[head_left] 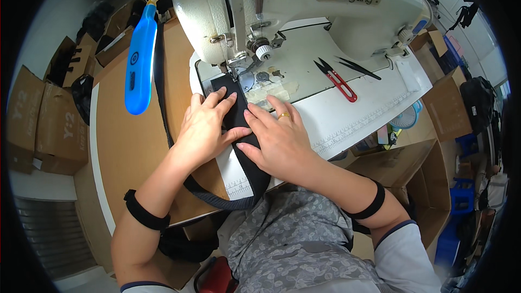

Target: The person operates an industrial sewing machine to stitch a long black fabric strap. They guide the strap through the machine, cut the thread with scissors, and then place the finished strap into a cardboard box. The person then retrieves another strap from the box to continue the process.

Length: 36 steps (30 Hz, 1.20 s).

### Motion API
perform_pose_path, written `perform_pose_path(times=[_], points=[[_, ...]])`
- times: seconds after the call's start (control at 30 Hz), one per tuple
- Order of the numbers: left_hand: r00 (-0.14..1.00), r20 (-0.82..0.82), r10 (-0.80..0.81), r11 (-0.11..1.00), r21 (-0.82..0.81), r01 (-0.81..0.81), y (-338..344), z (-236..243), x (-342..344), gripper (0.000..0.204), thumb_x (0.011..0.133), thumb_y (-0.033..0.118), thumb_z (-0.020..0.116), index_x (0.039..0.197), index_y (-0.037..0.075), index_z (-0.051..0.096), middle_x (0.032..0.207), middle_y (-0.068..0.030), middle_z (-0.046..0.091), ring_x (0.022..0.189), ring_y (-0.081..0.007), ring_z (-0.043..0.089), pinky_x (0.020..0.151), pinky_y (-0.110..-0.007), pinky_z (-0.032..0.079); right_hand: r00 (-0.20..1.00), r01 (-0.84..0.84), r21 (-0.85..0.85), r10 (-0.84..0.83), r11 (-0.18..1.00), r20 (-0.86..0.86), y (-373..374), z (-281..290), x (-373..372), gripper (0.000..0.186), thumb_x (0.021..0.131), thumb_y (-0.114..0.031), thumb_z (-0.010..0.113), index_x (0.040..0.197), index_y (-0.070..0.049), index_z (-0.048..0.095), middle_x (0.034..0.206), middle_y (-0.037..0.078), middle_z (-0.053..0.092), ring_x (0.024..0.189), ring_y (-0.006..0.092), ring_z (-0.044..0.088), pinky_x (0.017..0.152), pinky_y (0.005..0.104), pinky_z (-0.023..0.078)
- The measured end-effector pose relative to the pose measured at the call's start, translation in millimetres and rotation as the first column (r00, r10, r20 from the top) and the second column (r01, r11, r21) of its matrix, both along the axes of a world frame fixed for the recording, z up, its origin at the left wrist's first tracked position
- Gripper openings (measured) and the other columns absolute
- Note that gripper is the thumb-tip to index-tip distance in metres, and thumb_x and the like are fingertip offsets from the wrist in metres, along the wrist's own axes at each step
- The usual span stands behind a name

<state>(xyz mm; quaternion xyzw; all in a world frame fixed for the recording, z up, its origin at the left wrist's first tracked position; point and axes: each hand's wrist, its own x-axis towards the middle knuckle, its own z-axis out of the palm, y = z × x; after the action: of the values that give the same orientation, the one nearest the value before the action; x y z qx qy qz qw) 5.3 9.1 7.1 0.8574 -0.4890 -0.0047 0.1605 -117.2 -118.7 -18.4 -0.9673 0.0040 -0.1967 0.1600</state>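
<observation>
1. Two hands rest on a strip of black fabric (pixel 239 111) at the frame's centre, its upper end beside the needle area of a pale sewing machine (pixel 304 8); the contact appears to keep the cloth flat and aligned.

2. The left hand (pixel 199 127) lies palm down, fingers loosely spread, its index and middle tips on the strip and its thumb stretched across it.

3. The right hand (pixel 282 144), ringed, comes in from lower right, fingers slightly parted along the strip's right edge and thumb on the cloth; whether it pinches a fold cannot be told.

4. Both forearms angle inward from the lower corners, elbows wide, seemingly to steady the cloth from either side.

5. Red-handled snips (pixel 332 75) and black tweezers (pixel 361 69) lie right of centre, presumably for easy reach. A blue paddle-shaped device (pixel 140 65) hangs upper left.
</observation>
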Motion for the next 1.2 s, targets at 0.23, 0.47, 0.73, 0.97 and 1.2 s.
perform_pose_path(times=[0.23,0.47,0.73,0.97,1.2], points=[[1.0,0.012,0.017,1.0,0.013,-0.017,-5,0,4,0.065,0.066,0.034,0.075,0.119,0.002,0.055,0.127,-0.0172,0.048,0.099,-0.0336,0.046,0.089,-0.038,0.041,0.998,0.038,-0.009,-0.038,0.999,0.05,-5,0,2,0.051,0.07,-0.034,0.07,0.107,0.0,0.06,0.113,0.014,0.052,0.115,0.0347,0.039,0.096,0.0487,0.029],[1.0,0.024,0.012,1.0,-0.022,-0.011,-8,-3,11,0.062,0.068,0.035,0.075,0.116,0.0,0.056,0.125,-0.0188,0.05,0.097,-0.0337,0.047,0.089,-0.038,0.041,0.998,0.042,-0.009,-0.041,0.999,0.048,-11,-1,7,0.05,0.07,-0.035,0.071,0.107,-0.003,0.062,0.112,0.018,0.049,0.114,0.0376,0.037,0.095,0.0494,0.03],[0.999,0.03,0.028,0.999,-0.016,-0.028,-9,-3,11,0.061,0.069,0.037,0.074,0.113,-0.002,0.057,0.125,-0.0195,0.05,0.099,-0.0341,0.047,0.088,-0.039,0.041,0.998,0.035,0.03,-0.036,0.999,0.055,-15,-1,9,0.049,0.069,-0.034,0.072,0.107,-0.004,0.062,0.113,0.019,0.048,0.114,0.0379,0.037,0.094,0.0478,0.03],[0.999,0.032,0.028,0.999,-0.018,-0.027,-7,-2,9,0.062,0.069,0.037,0.074,0.113,-0.002,0.057,0.126,-0.0197,0.049,0.099,-0.0345,0.047,0.089,-0.039,0.041,0.998,0.032,0.045,-0.034,0.998,0.046,-16,-3,9,0.049,0.069,-0.034,0.072,0.107,-0.005,0.062,0.115,0.019,0.047,0.114,0.0383,0.037,0.094,0.0482,0.031],[0.997,-0.079,0.01,1.0,-0.009,-0.011,-3,-1,19,0.05,0.073,0.027,0.071,0.113,0.001,0.058,0.127,-0.018,0.049,0.107,-0.0347,0.047,0.092,-0.039,0.04,0.998,0.026,0.058,-0.03,0.998,0.063,-16,-5,9,0.05,0.07,-0.034,0.071,0.109,-0.004,0.061,0.114,0.019,0.047,0.113,0.0378,0.037,0.094,0.0489,0.031]])
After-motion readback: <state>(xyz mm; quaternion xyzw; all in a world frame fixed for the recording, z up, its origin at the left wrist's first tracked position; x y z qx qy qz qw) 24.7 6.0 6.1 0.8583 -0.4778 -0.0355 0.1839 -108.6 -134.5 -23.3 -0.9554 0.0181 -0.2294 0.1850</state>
